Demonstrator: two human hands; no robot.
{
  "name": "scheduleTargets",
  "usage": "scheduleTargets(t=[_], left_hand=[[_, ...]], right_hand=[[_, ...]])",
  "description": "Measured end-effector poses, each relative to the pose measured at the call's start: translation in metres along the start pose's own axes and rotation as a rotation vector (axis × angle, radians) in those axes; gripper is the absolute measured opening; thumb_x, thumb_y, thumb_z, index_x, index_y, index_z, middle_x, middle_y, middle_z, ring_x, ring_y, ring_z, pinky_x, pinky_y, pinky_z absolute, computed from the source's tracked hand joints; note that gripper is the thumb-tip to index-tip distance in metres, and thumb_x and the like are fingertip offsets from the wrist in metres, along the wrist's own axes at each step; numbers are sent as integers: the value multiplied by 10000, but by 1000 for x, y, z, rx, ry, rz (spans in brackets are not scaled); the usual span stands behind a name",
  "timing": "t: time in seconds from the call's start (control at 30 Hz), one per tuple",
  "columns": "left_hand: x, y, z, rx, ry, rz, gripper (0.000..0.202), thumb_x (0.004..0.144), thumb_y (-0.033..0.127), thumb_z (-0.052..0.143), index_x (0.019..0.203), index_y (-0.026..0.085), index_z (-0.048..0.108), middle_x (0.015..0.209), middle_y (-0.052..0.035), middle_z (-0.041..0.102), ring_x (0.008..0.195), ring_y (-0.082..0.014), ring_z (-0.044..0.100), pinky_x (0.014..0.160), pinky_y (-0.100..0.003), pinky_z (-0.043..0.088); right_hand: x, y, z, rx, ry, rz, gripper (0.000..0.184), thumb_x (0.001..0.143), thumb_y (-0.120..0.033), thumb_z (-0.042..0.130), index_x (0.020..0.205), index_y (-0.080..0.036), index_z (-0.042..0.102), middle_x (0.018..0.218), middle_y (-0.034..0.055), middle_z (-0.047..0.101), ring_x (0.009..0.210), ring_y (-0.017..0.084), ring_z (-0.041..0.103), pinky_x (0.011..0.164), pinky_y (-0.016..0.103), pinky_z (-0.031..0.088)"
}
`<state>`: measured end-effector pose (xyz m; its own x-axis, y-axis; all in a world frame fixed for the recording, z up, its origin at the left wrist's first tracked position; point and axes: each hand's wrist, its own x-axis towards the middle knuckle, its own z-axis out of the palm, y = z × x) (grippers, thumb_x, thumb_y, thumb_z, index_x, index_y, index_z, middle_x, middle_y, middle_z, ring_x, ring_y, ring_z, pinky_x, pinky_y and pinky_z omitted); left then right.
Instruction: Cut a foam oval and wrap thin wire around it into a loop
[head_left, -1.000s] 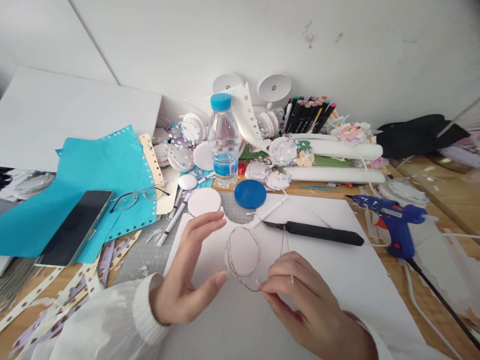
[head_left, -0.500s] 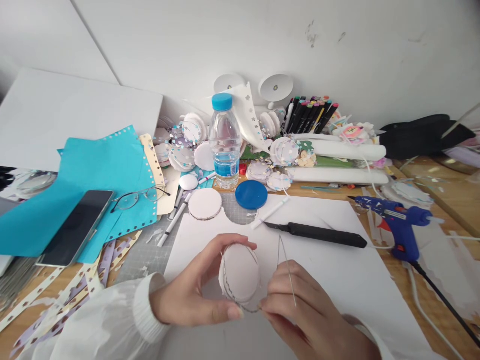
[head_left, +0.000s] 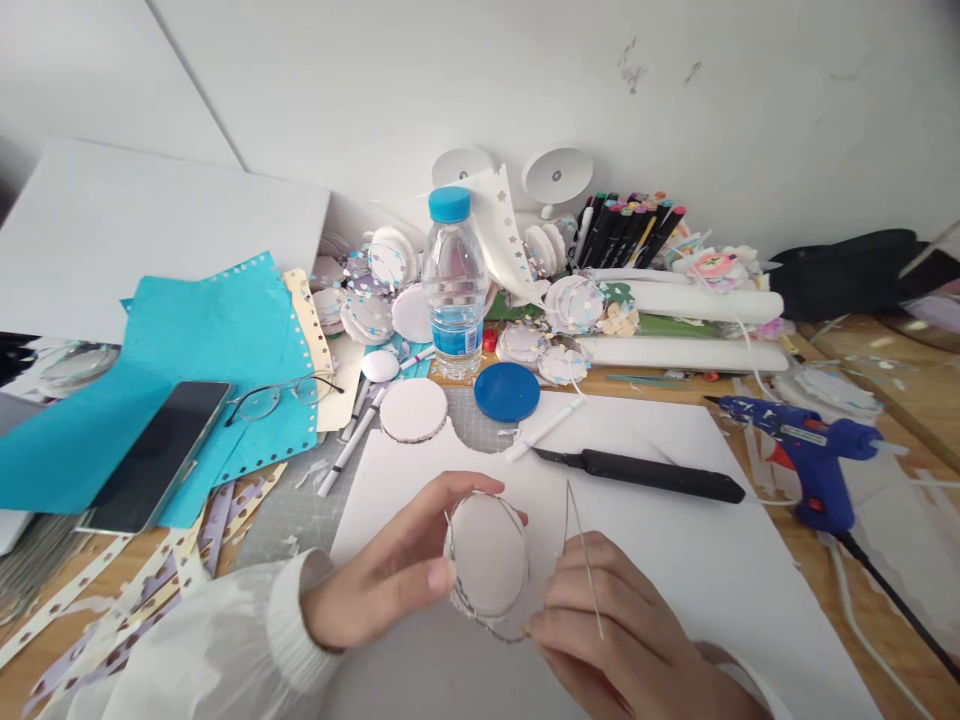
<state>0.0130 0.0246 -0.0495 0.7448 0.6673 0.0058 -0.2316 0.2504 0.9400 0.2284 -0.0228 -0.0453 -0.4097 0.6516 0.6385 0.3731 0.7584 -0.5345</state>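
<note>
Between thumb and fingers, my left hand point(head_left: 397, 570) grips a round white disc point(head_left: 491, 555) by its left edge, tilted towards me. A thin twisted wire point(head_left: 504, 634) curves round the disc's rim, lying close on the left and standing off at the lower right. My right hand point(head_left: 611, 625) pinches this wire near the disc's lower right side. A bent length of wire point(head_left: 585, 555) rises in a narrow peak above the right fingers, its loose tip pointing down. Both hands are over a large white sheet point(head_left: 675, 570).
Behind the hands lie a craft knife point(head_left: 652, 472), a blue round lid point(head_left: 507, 391), another white disc point(head_left: 413, 408) and a white pen point(head_left: 546, 428). A water bottle point(head_left: 455, 290) stands farther back. A blue glue gun point(head_left: 814, 450) is at right, a phone point(head_left: 155, 455) and glasses point(head_left: 281, 397) at left.
My left thumb has moved up from below the disc to its left edge. The right hand has shifted slightly right and down, still pinching the wire.
</note>
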Motion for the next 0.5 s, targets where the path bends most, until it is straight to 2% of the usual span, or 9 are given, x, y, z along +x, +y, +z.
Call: scheduleTargets(t=[0.2, 0.5], left_hand=[[-1, -6, -4, -106, 73, -47, 506, 906, 535, 492, 1293, 212, 445, 1274, -159, 553, 1061, -263, 551, 857, -352, 430], [2, -5, -1, -213, 41, -15, 406, 923, 454, 507, 1216, 172, 503, 1230, -173, 593, 1040, -249, 586, 863, -357, 453]], right_hand=[[0, 1, 0, -5, 18, -12, 150, 894, -11, 535, 866, -114, 640, 735, 54, 639, 730, 156, 534, 762, 307, 517], [-2, 1, -1, -23, 20, -33, 186, 949, -65, 491, 854, -112, 643, 744, 48, 660, 741, 154, 551, 819, 332, 504]])
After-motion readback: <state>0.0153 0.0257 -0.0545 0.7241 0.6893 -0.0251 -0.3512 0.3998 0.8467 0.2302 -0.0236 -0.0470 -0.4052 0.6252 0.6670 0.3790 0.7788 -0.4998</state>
